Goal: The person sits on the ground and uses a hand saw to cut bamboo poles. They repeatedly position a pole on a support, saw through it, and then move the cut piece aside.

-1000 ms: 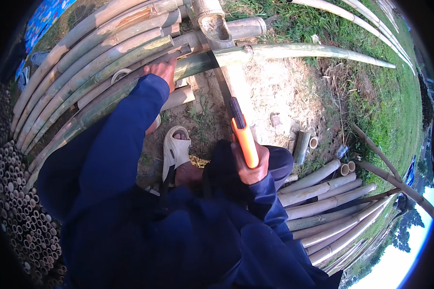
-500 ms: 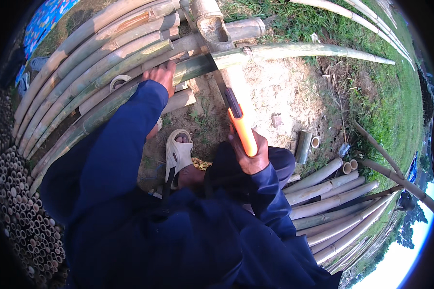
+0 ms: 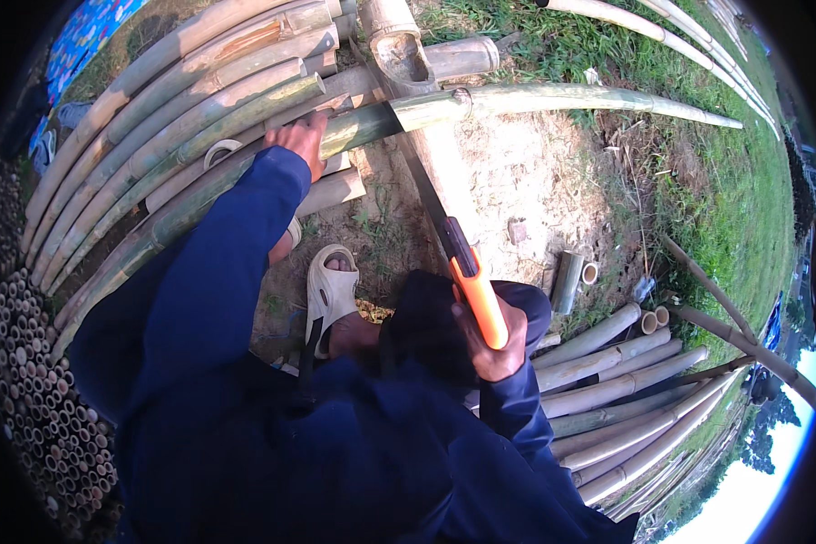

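Observation:
My right hand (image 3: 502,346) is closed round the orange handle of a handsaw (image 3: 479,297). Its long blade crosses a green bamboo pole (image 3: 553,97), and the tip end lies at the pole's upper side. My left hand (image 3: 297,141) grips that same pole to the left of the blade, fingers curled over it. The pole runs from the lower left to the far right. Beneath it, close to the blade, is a thick bamboo log (image 3: 399,56) with a notch cut in its top. How deep the blade sits cannot be made out.
Several bamboo poles (image 3: 190,86) lie side by side at the left, more (image 3: 612,394) at the lower right. A stack of cut bamboo pieces (image 3: 50,390) fills the lower left. Short bamboo offcuts (image 3: 568,283) lie on the ground. My sandalled foot (image 3: 332,295) is below the pole.
My right hand has drawn the saw back toward my body and slightly right, so less blade reaches past the pole. My left hand stays on the pole.

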`<state>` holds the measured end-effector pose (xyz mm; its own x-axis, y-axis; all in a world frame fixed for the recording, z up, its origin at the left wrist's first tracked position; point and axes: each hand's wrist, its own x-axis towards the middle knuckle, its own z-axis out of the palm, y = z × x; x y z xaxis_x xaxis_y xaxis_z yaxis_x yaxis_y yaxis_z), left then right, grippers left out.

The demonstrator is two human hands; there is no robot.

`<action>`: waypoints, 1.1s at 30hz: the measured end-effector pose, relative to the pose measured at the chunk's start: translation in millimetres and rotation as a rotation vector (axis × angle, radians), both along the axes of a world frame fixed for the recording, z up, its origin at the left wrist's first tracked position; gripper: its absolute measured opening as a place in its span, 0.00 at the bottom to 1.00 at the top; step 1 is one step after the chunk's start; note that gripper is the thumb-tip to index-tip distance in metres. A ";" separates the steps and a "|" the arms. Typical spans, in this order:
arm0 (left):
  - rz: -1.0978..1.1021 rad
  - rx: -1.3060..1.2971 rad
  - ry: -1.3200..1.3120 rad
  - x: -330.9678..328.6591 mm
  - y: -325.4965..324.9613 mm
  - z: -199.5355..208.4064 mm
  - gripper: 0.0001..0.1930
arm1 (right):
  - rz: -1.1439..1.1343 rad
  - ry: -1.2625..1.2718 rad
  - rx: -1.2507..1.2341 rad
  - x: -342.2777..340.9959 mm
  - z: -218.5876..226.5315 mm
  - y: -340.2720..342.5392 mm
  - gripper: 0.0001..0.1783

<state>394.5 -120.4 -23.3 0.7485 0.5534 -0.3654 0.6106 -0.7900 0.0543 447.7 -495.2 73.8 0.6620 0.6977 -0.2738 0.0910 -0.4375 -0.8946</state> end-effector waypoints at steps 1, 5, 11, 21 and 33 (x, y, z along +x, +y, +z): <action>0.026 0.008 0.020 -11.6 -1.8 9.0 0.39 | 0.004 -0.059 0.056 -7.0 16.4 -23.2 0.13; -0.031 -0.033 -0.023 0.3 -4.2 -6.3 0.38 | -0.126 -0.110 0.146 -13.9 -5.7 -14.4 0.09; -0.006 0.028 -0.020 -4.4 0.0 -5.6 0.37 | -0.037 -0.113 0.116 2.3 -55.3 34.9 0.08; 0.011 -0.031 0.024 -0.2 0.9 9.0 0.39 | -0.053 -0.041 0.218 10.3 -72.3 73.8 0.08; -0.025 0.060 -0.179 -12.8 -1.4 -24.0 0.40 | -0.082 -0.021 0.196 1.3 -82.3 68.3 0.12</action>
